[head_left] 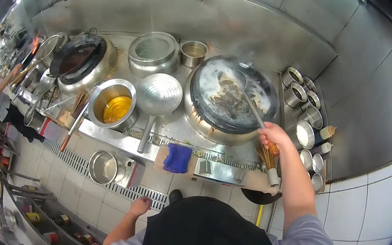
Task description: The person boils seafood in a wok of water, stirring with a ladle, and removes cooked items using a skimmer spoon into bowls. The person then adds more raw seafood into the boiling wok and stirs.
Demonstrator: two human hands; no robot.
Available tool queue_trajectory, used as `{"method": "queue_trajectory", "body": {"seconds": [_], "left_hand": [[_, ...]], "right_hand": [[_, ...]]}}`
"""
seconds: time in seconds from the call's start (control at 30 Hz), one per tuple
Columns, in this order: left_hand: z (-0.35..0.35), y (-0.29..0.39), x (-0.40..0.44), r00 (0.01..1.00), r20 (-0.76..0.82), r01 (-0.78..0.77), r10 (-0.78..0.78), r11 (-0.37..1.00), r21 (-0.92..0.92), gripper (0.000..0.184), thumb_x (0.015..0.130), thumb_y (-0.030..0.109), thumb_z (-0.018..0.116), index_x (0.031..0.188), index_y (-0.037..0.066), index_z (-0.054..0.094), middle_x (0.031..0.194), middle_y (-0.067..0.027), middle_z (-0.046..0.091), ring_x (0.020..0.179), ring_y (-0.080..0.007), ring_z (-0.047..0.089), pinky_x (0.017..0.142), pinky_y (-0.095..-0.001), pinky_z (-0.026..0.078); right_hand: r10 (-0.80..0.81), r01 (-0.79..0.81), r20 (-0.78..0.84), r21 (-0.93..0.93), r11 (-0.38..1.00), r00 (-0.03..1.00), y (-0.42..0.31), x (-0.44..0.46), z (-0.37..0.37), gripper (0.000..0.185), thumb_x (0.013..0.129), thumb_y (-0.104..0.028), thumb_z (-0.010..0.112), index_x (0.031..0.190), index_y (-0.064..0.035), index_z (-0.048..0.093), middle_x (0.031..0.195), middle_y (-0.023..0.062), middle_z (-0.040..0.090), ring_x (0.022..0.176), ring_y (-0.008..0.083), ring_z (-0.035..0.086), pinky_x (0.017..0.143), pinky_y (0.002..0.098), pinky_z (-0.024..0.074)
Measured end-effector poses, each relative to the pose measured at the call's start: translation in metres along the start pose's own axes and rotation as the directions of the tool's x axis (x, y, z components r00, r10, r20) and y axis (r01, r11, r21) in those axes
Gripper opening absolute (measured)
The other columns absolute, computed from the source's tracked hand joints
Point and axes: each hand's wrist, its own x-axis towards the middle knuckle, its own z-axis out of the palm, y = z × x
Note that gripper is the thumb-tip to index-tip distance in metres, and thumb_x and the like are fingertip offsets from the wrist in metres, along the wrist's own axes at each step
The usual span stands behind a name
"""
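Fingers of your left hand (pixel 140 207) curl loosely, low over the tiled floor (pixel 55 171); you cannot tell whether they close fully. A folded blue cloth (pixel 178 159) lies on the near edge of the steel surface (pixel 171 127). To its right, a bristle brush (pixel 266 158) sits just beside your right hand (pixel 273 134), whose fingers grasp the wooden end of a ladle (pixel 255 109). The ladle slants far and left into a large black wok (pixel 206 115) of whitish, steaming liquid with dark pieces. Left of the wok rest a perforated skimmer (pixel 159 93) and a pot (pixel 95 105) of yellow liquid. Farther back stands a small metal pan (pixel 193 53).
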Motion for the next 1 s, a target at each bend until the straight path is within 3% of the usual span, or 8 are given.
{"method": "queue_trajectory", "body": {"seconds": [0.3, 0.4, 0.47, 0.63, 0.7, 0.8, 0.93, 1.0], "left_hand": [[-0.028, 0.202, 0.039, 0.914, 0.033, -0.390, 0.405, 0.898, -0.203, 0.018, 0.090, 0.013, 0.054, 0.098, -0.001, 0.062, 0.080, -0.0080, 0.065, 0.072, -0.0133, 0.063, 0.069, -0.0270, 0.050], [-0.020, 0.276, 0.040, 0.844, 0.024, -0.513, 0.537, 0.818, -0.260, 0.018, 0.089, 0.013, 0.055, 0.098, -0.001, 0.062, 0.082, -0.0078, 0.065, 0.075, -0.0129, 0.061, 0.071, -0.0272, 0.049], [-0.009, 0.320, 0.040, 0.727, -0.058, -0.687, 0.684, 0.726, -0.034, 0.019, 0.088, 0.014, 0.056, 0.100, 0.000, 0.063, 0.086, -0.0105, 0.065, 0.078, -0.0164, 0.062, 0.071, -0.0290, 0.049], [0.024, 0.413, 0.041, 0.525, -0.036, -0.824, 0.851, 0.518, 0.230, 0.022, 0.083, 0.011, 0.058, 0.101, 0.000, 0.064, 0.097, -0.0146, 0.064, 0.091, -0.0300, 0.062, 0.080, -0.0386, 0.049], [0.047, 0.431, 0.060, 0.285, -0.036, -0.815, 0.958, 0.262, 0.516, 0.021, 0.086, 0.017, 0.054, 0.096, 0.002, 0.064, 0.097, -0.0149, 0.061, 0.095, -0.0262, 0.059, 0.080, -0.0397, 0.046], [0.074, 0.446, 0.081, 0.426, 0.179, -0.584, 0.887, 0.119, 0.803, 0.022, 0.087, 0.022, 0.054, 0.088, 0.002, 0.064, 0.101, -0.0169, 0.062, 0.095, -0.0269, 0.060, 0.076, -0.0385, 0.048], [0.095, 0.454, 0.109, 0.450, 0.097, -0.468, 0.888, 0.142, 0.872, 0.028, 0.089, 0.030, 0.052, 0.083, 0.006, 0.064, 0.093, -0.0166, 0.064, 0.089, -0.0260, 0.063, 0.072, -0.0378, 0.048], [0.096, 0.455, 0.114, 0.624, 0.153, -0.540, 0.766, 0.281, 0.794, 0.032, 0.090, 0.034, 0.051, 0.082, 0.007, 0.065, 0.084, -0.0133, 0.066, 0.082, -0.0265, 0.064, 0.072, -0.0387, 0.048]], "right_hand": [[-0.041, -0.028, -0.169, -0.388, 0.921, 0.985, -0.004, -0.132, 0.001, 0.026, 0.085, -0.009, 0.055, 0.111, -0.0048, 0.053, 0.064, 0.0054, 0.055, 0.049, 0.0163, 0.054, 0.044, 0.0327, 0.0456], [-0.380, 0.074, -0.220, -0.776, 0.626, 0.899, 0.008, -0.164, -0.021, 0.045, 0.084, -0.011, 0.057, 0.128, -0.0083, 0.048, 0.084, 0.0160, 0.065, 0.072, 0.0288, 0.064, 0.065, 0.0392, 0.0503], [-0.451, -0.035, -0.280, -0.877, 0.479, 0.847, 0.004, -0.191, -0.031, 0.054, 0.082, -0.012, 0.060, 0.134, -0.0130, 0.045, 0.102, 0.0207, 0.063, 0.095, 0.0366, 0.060, 0.081, 0.0418, 0.0464], [-0.394, -0.171, -0.329, -0.907, 0.385, 0.858, -0.021, -0.264, -0.045, 0.055, 0.079, -0.011, 0.062, 0.132, -0.0151, 0.047, 0.100, 0.0211, 0.062, 0.092, 0.0385, 0.059, 0.077, 0.0452, 0.0470], [-0.360, -0.173, -0.291, -0.930, 0.324, 0.887, -0.011, -0.268, -0.058, 0.055, 0.079, -0.010, 0.060, 0.132, -0.0166, 0.048, 0.097, 0.0199, 0.063, 0.089, 0.0376, 0.060, 0.075, 0.0458, 0.0479], [-0.293, -0.214, -0.268, -0.955, 0.204, 0.918, 0.015, -0.232, -0.056, 0.054, 0.081, -0.013, 0.058, 0.134, -0.0185, 0.046, 0.094, 0.0184, 0.064, 0.085, 0.0363, 0.062, 0.075, 0.0448, 0.0491], [-0.294, -0.259, -0.327, -0.933, 0.248, 0.898, 0.062, -0.146, -0.042, 0.056, 0.083, -0.017, 0.057, 0.137, -0.0196, 0.042, 0.089, 0.0188, 0.064, 0.082, 0.0369, 0.062, 0.073, 0.0471, 0.0495], [-0.330, -0.226, -0.323, -0.927, 0.300, 0.887, 0.071, -0.117, -0.035, 0.054, 0.084, -0.016, 0.055, 0.137, -0.0193, 0.042, 0.091, 0.0198, 0.064, 0.084, 0.0365, 0.063, 0.075, 0.0465, 0.0497]]}}
